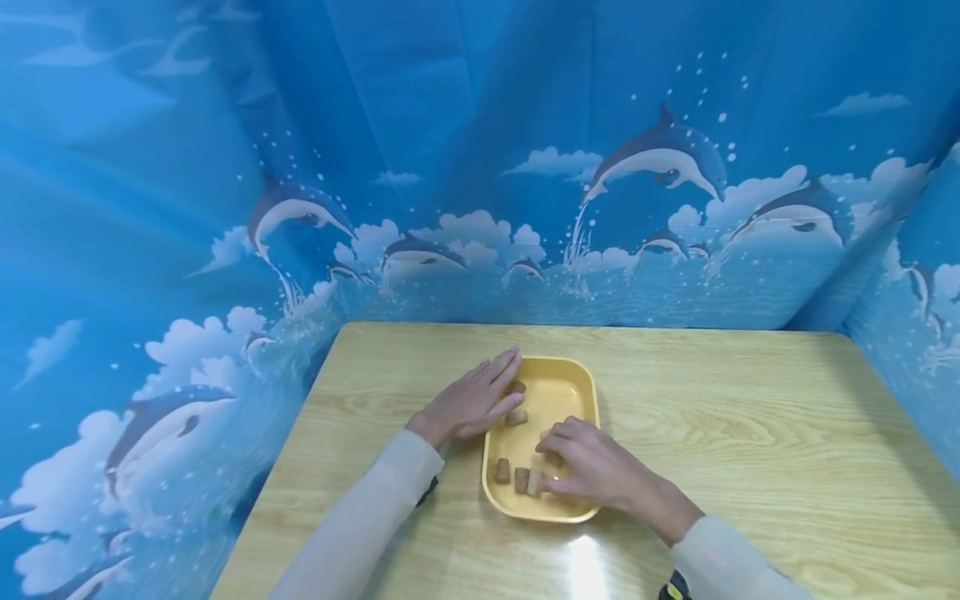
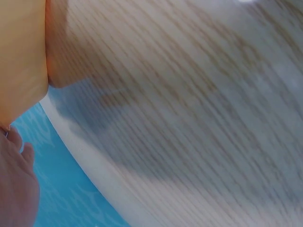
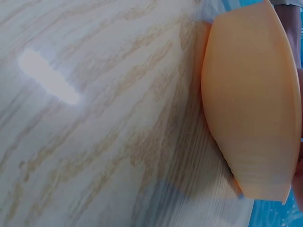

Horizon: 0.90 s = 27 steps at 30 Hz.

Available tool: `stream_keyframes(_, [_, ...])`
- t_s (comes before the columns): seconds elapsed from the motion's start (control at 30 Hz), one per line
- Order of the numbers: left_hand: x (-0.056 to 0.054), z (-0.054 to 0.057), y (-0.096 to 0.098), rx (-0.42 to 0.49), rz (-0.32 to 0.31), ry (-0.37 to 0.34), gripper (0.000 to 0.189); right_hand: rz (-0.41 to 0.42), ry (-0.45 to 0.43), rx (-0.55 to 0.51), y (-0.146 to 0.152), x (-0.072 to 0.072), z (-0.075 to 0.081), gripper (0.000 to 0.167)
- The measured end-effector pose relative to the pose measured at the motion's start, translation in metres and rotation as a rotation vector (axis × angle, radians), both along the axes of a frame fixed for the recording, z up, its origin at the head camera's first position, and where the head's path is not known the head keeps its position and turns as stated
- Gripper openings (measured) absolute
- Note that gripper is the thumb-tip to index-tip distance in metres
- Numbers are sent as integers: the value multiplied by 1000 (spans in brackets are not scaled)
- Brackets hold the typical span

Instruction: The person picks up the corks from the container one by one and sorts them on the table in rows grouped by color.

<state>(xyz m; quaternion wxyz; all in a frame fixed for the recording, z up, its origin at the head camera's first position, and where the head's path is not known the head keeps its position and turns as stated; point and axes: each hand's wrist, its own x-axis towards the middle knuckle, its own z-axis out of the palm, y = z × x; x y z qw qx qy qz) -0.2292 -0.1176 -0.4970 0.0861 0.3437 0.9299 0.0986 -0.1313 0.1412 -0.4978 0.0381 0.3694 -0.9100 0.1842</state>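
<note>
A shallow yellow tray (image 1: 577, 375) lies on the wood-grain table. Inside are several small, blocky cork-like pieces, among them a brown piece (image 1: 502, 472) at the near left, another brown piece (image 1: 521, 480) and a paler piece (image 1: 535, 482) standing side by side. Across the tray's left rim reaches my left hand (image 1: 480, 400), fingers extended, with a piece (image 1: 517, 417) by its thumb. My right hand (image 1: 592, 467) is over the tray's right side with bent fingers; its thumb tip is at the paler piece. Another piece is partly hidden beneath those fingers, and whether they grip it is unclear.
The wood-grain table (image 1: 735, 417) extends on both sides of the tray. A blue dolphin-print curtain (image 1: 480, 167) hangs behind and beside it. Both wrist views mostly show the tabletop and the outer wall of the tray (image 3: 251, 104).
</note>
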Motion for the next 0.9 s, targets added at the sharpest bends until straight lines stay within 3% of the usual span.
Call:
stream_keyframes(0.33, [-1,-2,0,-6,7,-6,79,28,50,72,-11,3,1,42])
stream_keyframes(0.7, [-1,-2,1,9,3,7,79,79,108,134,-20,1,1,26])
stream_keyframes(0.9, [-1,-1,1,-3,6,2,80,71,75,118,-19,2,3,26])
